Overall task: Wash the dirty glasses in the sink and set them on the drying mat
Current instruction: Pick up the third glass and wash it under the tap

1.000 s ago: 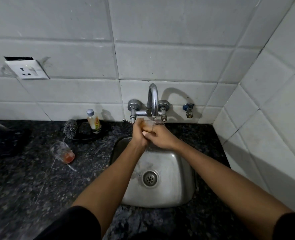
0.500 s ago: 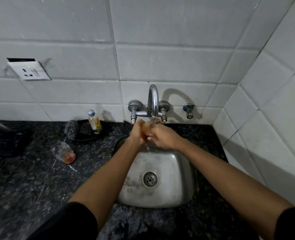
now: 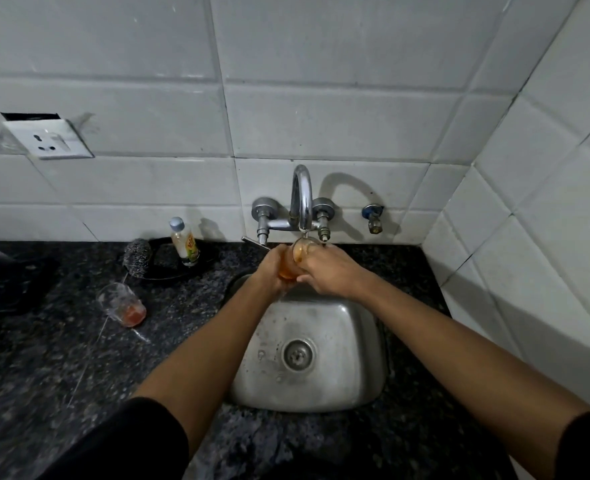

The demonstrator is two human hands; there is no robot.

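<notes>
Scanning from largest: the steel sink (image 3: 338,393) sat in the dark counter (image 3: 61,375). Over it I saw left hand (image 3: 272,268) and right hand (image 3: 331,271) wrapped around an amber-tinted glass (image 3: 298,252) under the faucet (image 3: 302,199). A second dirty glass (image 3: 122,304) lay on the counter, left.

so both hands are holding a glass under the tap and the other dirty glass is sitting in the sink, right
Not quite. Both the left hand and right hand do hold a glass under the tap, but the other dirty glass sits on the counter left of the sink, as the head view shows.
</notes>
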